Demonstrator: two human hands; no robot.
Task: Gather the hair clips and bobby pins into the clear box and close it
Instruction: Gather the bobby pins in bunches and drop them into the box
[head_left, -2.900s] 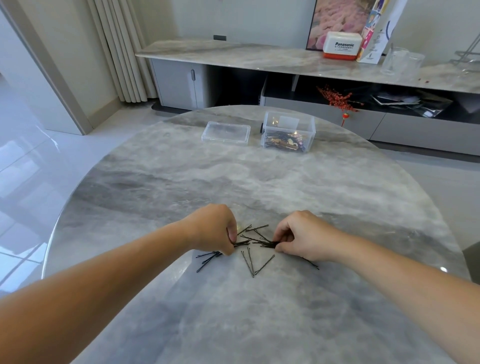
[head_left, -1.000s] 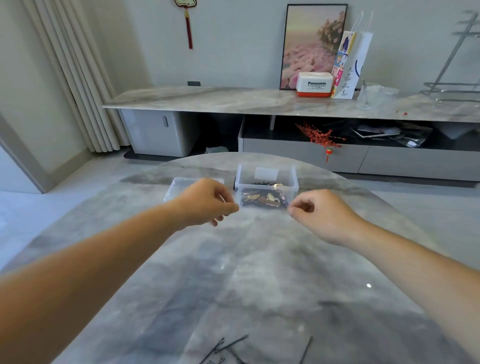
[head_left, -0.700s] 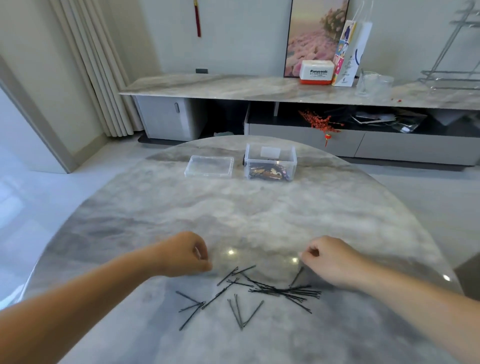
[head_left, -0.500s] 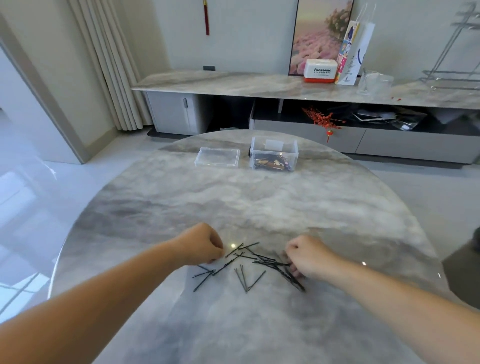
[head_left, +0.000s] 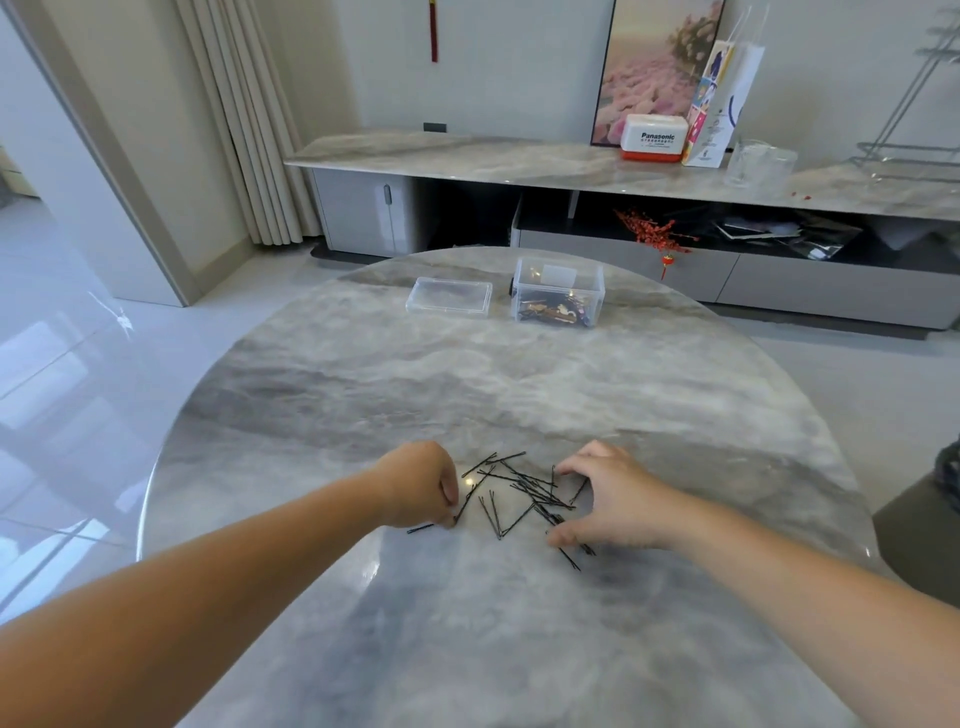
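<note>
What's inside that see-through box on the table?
The clear box holds a low pile of dark and gold hair clips on its bottom. They overlap, so anything buried underneath cannot be seen.

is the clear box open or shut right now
Open. The clear box has no cover on top, and its lid lies flat on the table beside it.
</note>
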